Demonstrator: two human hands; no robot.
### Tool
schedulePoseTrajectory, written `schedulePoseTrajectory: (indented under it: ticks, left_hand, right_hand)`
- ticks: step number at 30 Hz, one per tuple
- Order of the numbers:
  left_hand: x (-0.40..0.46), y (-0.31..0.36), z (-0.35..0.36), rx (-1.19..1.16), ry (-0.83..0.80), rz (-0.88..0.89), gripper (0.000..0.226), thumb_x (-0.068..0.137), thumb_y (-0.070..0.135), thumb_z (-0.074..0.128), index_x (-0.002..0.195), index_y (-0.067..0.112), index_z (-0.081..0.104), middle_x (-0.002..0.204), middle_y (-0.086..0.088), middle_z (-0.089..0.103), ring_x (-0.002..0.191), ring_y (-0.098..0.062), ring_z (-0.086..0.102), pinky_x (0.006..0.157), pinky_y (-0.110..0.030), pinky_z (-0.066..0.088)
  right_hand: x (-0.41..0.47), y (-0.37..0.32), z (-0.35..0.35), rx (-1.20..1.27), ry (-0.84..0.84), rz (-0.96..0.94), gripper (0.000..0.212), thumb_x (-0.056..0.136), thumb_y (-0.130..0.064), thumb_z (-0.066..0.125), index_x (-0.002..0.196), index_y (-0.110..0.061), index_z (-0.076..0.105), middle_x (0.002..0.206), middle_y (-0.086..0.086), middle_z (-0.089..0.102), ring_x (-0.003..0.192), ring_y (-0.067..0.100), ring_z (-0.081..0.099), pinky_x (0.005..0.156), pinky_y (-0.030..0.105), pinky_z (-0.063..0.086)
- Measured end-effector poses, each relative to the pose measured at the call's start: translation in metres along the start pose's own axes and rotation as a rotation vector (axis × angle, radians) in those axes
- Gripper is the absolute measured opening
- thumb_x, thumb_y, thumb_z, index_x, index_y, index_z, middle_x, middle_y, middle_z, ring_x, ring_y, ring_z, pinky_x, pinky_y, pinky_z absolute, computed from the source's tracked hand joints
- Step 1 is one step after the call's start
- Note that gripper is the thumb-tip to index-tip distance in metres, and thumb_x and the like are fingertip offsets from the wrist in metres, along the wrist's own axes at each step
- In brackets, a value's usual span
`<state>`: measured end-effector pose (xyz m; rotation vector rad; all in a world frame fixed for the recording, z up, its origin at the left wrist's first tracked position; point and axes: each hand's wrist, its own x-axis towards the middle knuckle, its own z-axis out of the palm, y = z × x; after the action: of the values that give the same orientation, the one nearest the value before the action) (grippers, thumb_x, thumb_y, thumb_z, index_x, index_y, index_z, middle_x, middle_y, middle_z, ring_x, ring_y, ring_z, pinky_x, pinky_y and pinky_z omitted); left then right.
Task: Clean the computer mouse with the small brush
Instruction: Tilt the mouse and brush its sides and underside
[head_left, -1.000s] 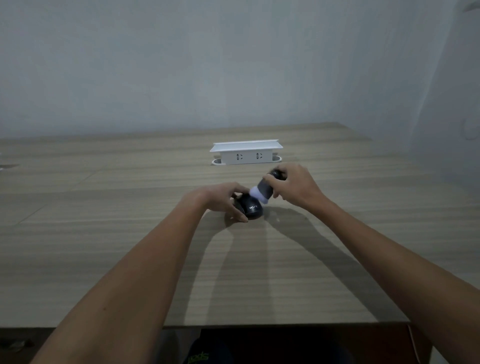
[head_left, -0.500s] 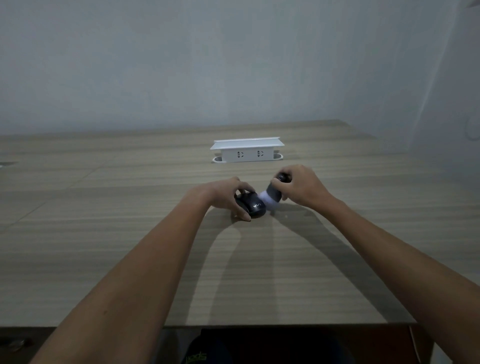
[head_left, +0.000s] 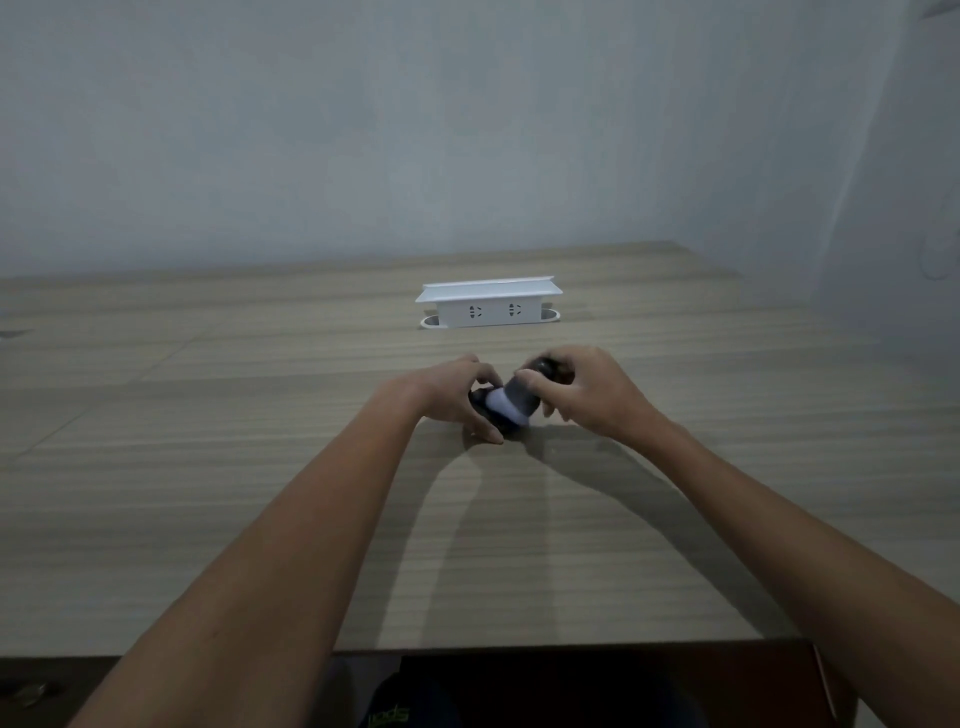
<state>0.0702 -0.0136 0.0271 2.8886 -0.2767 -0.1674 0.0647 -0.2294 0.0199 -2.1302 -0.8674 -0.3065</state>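
Observation:
A black computer mouse (head_left: 482, 406) rests on the wooden table (head_left: 260, 467), mostly covered by the brush and my fingers. My left hand (head_left: 457, 392) grips it from the left side, thumb along its near edge. My right hand (head_left: 587, 389) holds a small brush (head_left: 522, 397) with a dark grey handle and a pale bristle head. The bristle head lies across the top of the mouse, pointing left.
A white pop-up power socket box (head_left: 488, 304) stands on the table behind my hands, near the wall. The table's near edge (head_left: 571, 647) runs across the bottom, with my lap below it. Walls close off the back and right.
The brush head has swept from the mouse's right side leftward across its top. My right hand moved left with it. My left hand kept the mouse in place.

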Motion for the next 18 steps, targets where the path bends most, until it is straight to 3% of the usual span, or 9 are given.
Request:
schedulePoseTrajectory:
  ticks: [3, 6, 9, 11, 15, 18]
  left_hand:
    - [0.001, 0.001, 0.001, 0.005, 0.008, 0.013, 0.083, 0.068, 0.047, 0.089, 0.139, 0.021, 0.053, 0.137, 0.0, 0.049, 0.121, -0.023, 0.053, 0.104, -0.04, 0.046]
    - [-0.001, 0.001, 0.002, -0.01, 0.021, 0.007, 0.083, 0.069, 0.045, 0.089, 0.139, 0.018, 0.053, 0.138, 0.0, 0.054, 0.122, -0.022, 0.054, 0.103, -0.037, 0.046]
    - [0.0, 0.001, 0.003, -0.013, 0.021, 0.006, 0.079, 0.069, 0.043, 0.089, 0.136, 0.018, 0.055, 0.134, 0.001, 0.058, 0.119, -0.022, 0.056, 0.101, -0.038, 0.047]
    - [0.0, 0.0, 0.004, -0.011, 0.026, 0.003, 0.077, 0.069, 0.043, 0.089, 0.135, 0.019, 0.057, 0.132, 0.0, 0.059, 0.116, -0.022, 0.057, 0.101, -0.04, 0.049]
    - [0.001, -0.002, 0.005, -0.001, 0.03, -0.013, 0.08, 0.068, 0.047, 0.088, 0.135, 0.018, 0.056, 0.133, 0.001, 0.058, 0.116, -0.022, 0.056, 0.1, -0.039, 0.048]
    - [0.001, 0.001, 0.004, 0.027, 0.026, -0.006, 0.08, 0.069, 0.047, 0.087, 0.136, 0.016, 0.056, 0.133, -0.001, 0.057, 0.116, -0.024, 0.056, 0.1, -0.04, 0.048]
  right_hand:
    - [-0.003, 0.014, -0.001, 0.01, 0.02, 0.069, 0.016, 0.093, -0.02, 0.067, 0.095, -0.007, 0.075, 0.064, -0.001, 0.07, 0.047, 0.002, 0.062, 0.049, 0.017, 0.048]
    - [-0.004, 0.021, -0.008, -0.103, 0.109, 0.045, 0.012, 0.09, -0.019, 0.068, 0.093, -0.01, 0.076, 0.065, -0.006, 0.068, 0.055, 0.009, 0.064, 0.059, 0.022, 0.048]
    - [-0.011, 0.013, -0.011, -0.001, -0.024, -0.032, 0.013, 0.093, -0.021, 0.068, 0.098, -0.013, 0.076, 0.064, -0.01, 0.069, 0.053, 0.003, 0.066, 0.054, 0.016, 0.05]
    - [-0.014, 0.016, -0.009, -0.038, -0.089, -0.072, 0.014, 0.093, -0.024, 0.069, 0.1, -0.014, 0.076, 0.071, -0.006, 0.073, 0.061, 0.005, 0.07, 0.06, 0.015, 0.051]
    - [-0.012, 0.031, -0.012, -0.158, 0.015, -0.102, 0.013, 0.092, -0.023, 0.069, 0.101, -0.017, 0.076, 0.081, -0.008, 0.074, 0.068, 0.006, 0.069, 0.064, 0.014, 0.045]
    - [-0.015, 0.026, -0.014, -0.129, 0.028, -0.13, 0.013, 0.092, -0.021, 0.07, 0.102, -0.015, 0.076, 0.077, -0.015, 0.07, 0.065, 0.003, 0.067, 0.063, 0.012, 0.046]
